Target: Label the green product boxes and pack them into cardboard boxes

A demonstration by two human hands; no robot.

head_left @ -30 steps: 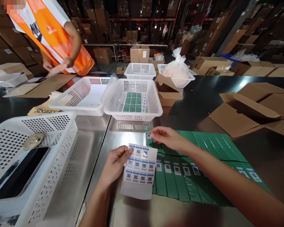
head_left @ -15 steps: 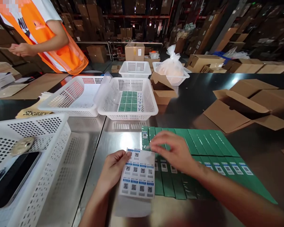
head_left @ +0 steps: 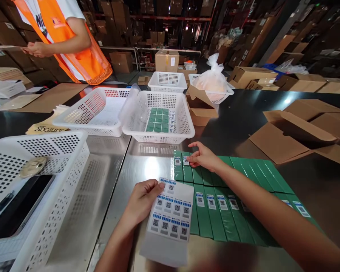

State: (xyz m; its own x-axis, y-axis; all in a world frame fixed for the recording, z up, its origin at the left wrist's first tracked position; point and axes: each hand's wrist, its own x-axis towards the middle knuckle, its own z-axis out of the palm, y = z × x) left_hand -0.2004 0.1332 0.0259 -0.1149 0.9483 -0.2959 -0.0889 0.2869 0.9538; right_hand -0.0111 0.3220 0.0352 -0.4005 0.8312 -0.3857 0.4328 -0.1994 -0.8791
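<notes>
My left hand pinches a sheet of labels by its upper left corner. The sheet carries printed QR codes with blue bands, and some of its top row is bare. Rows of slim green boxes stand side by side in front of me. At the far row, my right hand touches a small QR label lying on the second box from the left. Its index finger is stretched out, apart from the lower fingers. The leftmost box bears a label too. My right forearm hides part of both rows.
A white basket with green boxes stands ahead, beside another white basket holding paper. Near left, a basket holds a phone. An open carton lies right. Across the table stands a person in an orange vest.
My right hand has moved from above the sheet to the second box in the far row, where a label now lies. My left hand still holds the sheet. The view has shifted slightly.
</notes>
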